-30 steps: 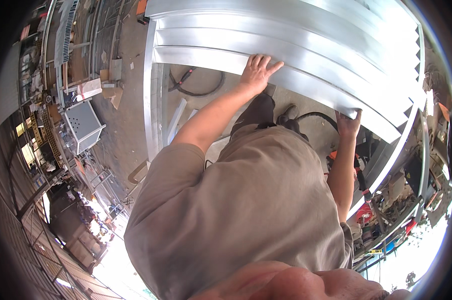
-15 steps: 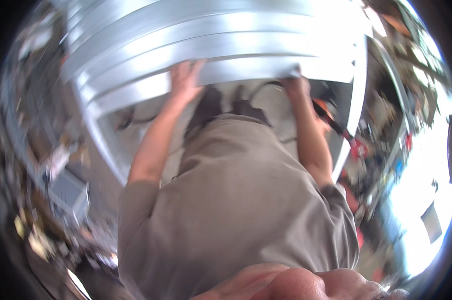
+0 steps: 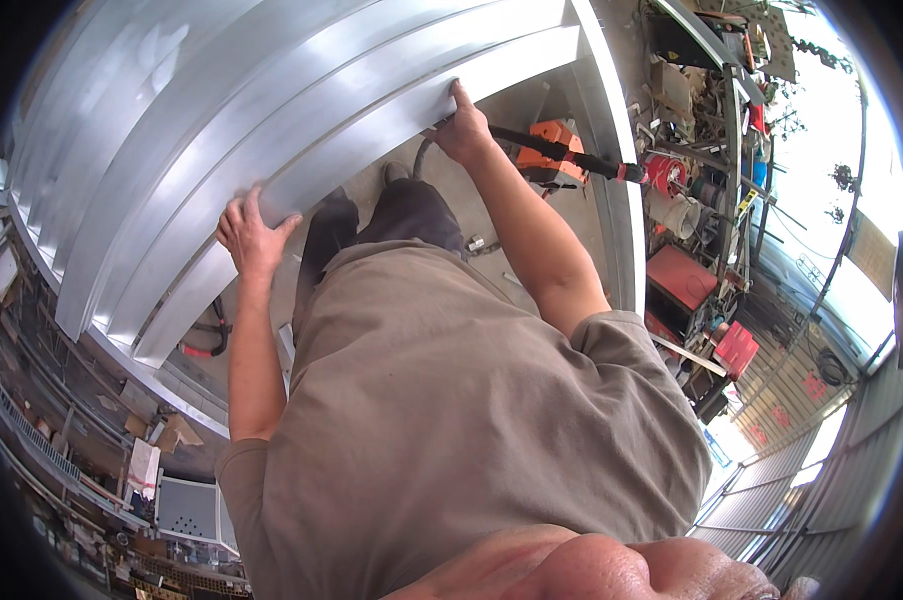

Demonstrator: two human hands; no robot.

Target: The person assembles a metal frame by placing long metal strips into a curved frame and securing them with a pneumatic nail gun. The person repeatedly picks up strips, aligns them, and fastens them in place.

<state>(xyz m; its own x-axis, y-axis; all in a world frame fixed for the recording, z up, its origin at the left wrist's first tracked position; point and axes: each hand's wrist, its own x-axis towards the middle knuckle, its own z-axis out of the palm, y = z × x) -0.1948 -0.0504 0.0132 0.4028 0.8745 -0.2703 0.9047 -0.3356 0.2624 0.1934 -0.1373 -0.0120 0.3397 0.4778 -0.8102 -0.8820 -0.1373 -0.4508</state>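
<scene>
In front of me lies a large frame of silvery metal slats, its nearest metal slat (image 3: 372, 150) running up to the right. My left hand (image 3: 257, 235) rests on this slat, fingers spread and thumb out to the side, with nothing seen in it. Farther right along the same slat, my right hand (image 3: 464, 130) grips the near edge. Its thumb presses on the upper face while the other fingers curl below, partly hidden. A thick black hose (image 3: 562, 153) passes close by the right hand; whether they touch I cannot tell.
An orange box-shaped machine (image 3: 552, 145) stands on the floor inside the frame's side rail (image 3: 622, 150). Cluttered shelving, a red reel (image 3: 664, 172) and a red cabinet (image 3: 682, 277) line the right side. At lower left are a grey perforated panel (image 3: 190, 508) and metal racks.
The view has turned, so the slats now slant up to the right, and the blur has gone. Both hands stay at the near slat, the right one now farther away than the left.
</scene>
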